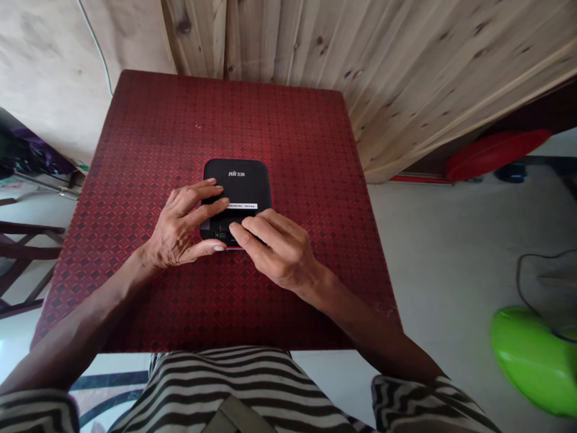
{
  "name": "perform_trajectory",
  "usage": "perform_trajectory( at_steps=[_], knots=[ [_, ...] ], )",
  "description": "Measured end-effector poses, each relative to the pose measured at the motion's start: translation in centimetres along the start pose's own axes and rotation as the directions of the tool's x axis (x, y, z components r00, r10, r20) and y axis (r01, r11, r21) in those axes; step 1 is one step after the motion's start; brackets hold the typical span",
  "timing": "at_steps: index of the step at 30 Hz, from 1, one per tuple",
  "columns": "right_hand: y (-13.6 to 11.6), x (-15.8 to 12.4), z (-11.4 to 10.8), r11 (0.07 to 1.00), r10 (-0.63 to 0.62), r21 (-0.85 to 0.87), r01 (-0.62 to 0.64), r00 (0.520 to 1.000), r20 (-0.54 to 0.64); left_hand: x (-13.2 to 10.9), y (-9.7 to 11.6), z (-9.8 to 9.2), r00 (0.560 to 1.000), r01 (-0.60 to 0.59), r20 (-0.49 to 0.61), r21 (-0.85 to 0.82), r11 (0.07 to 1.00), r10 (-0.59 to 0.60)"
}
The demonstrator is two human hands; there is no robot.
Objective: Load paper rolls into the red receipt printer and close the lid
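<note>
A flat black device (241,187) with rounded corners, a thin red edge, white FEIE lettering and a white label strip lies on the red patterned table (279,132). My left hand (180,225) rests on its left side, fingers spread over the top and the thumb along the near edge. At the near end, a recessed section (220,231) shows small parts too fine to make out. Over the right part of that recess, my right hand (277,243) has its thumb and forefinger drawn together. Whatever lies between those fingertips is hidden.
Wooden boards (288,42) stand behind the table. To the left is a dark wooden chair (27,252). A green plastic object (534,355) and a dark cable lie on the floor at right, with a red rounded object (496,153) farther back.
</note>
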State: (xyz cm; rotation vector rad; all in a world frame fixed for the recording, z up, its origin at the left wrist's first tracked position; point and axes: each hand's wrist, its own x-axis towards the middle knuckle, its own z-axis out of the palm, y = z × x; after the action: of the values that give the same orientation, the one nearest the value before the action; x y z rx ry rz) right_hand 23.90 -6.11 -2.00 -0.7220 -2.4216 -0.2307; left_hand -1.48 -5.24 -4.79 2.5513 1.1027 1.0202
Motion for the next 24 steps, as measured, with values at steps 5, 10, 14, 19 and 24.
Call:
perform_trajectory(
  at_steps=[5, 10, 14, 19, 24],
  knots=[
    [0.6, -0.2, 0.3, 0.995, 0.048, 0.086, -0.053, 0.997, 0.057, 0.0, -0.2, -0.3, 0.999, 0.009, 0.047, 0.060, 0.998, -0.012],
    [0.6, -0.1, 0.7, 0.998, 0.016, 0.057, -0.016, 1.000, 0.009, 0.1, -0.3, -0.1, 0.999, -0.041, 0.010, 0.074, 0.996, 0.041],
    [0.5, 0.3, 0.1, 0.988, 0.056, 0.137, -0.065, 0.996, 0.068, -0.1, 0.1, 0.2, 0.999, -0.049, 0.011, 0.094, 0.994, 0.048],
    [1.5, -1.8, -1.8, 0.909, 0.329, 0.273, -0.314, 0.944, -0.009, -1.4, 1.9, 0.6, 0.998, 0.032, -0.060, 0.084, 0.996, -0.027],
    [2.6, -7.8, -2.9, 0.562, 0.755, 0.369, -0.740, 0.641, 0.136, -4.0, 3.3, 0.9, 0.981, 0.133, -0.165, 0.159, 0.978, -0.107]
  ],
)
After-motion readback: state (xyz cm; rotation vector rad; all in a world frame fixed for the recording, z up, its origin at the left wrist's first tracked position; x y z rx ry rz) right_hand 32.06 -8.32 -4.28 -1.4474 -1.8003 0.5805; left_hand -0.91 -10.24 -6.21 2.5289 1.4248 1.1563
